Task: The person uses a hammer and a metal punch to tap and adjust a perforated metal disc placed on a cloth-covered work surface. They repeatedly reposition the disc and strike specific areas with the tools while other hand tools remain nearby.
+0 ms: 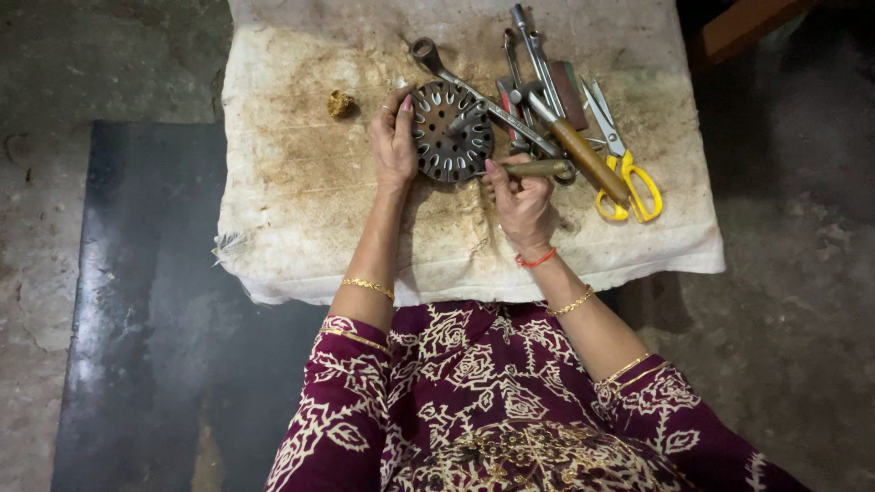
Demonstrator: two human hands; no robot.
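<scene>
Head view: a round, slotted metal burner disc (451, 131) is held on edge at upper centre of the frame, on a stained white cloth (301, 182). The left hand (394, 141) is curled around its left rim. The right hand (521, 196) is closed on a wooden-handled tool (538, 169). Yellow-handled scissors (624, 178) and wrenches (529, 82) are seen at upper right.

Bright light from above on a stained white cloth (301, 182), with dim, dark surroundings.

The cloth is the brightest area, nearly washed out along its top edge. The floor (55, 228) fades to near black toward the right corners. A faint sheen lies on the dark mat (137, 319). Short soft shadows fall beneath both forearms. Focus is sharp at centre, slightly soft at the edges.
</scene>
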